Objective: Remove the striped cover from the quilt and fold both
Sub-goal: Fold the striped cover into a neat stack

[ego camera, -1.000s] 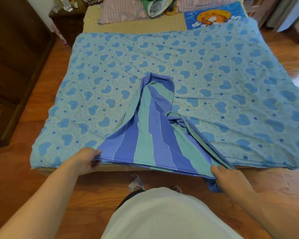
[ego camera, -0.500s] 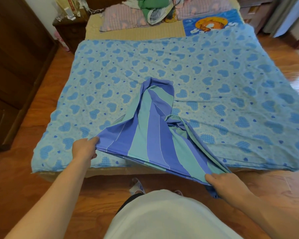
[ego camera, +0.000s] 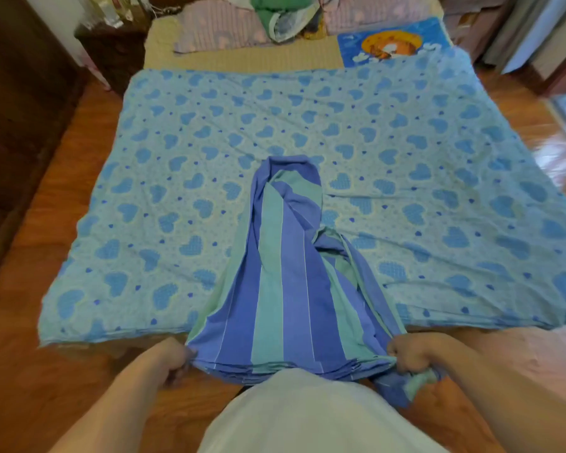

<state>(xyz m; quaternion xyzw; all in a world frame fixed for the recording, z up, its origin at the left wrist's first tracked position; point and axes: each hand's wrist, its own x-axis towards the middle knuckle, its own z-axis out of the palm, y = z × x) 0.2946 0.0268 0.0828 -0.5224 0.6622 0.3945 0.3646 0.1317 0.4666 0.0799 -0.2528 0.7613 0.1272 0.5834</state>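
While the heart-print quilt (ego camera: 209,132) lies spread flat over the bed, filling the middle of the frame, the step in hand looks like drawing the striped cover (ego camera: 285,289) out and toward the person. At lower left, the left hand (ego camera: 172,358) is closed in a fist on the cover's near left corner, forearm running up from the bottom edge. Between the hands the near hem is pulled fairly taut at the bed's foot, and the cover narrows to a bunched tongue reaching lower centre of the quilt. At lower right, the right hand (ego camera: 412,353) grips the right corner, knuckles up, loose cloth trailing below it. Next, I judge, an even backward pull must free the bunched end before folding.
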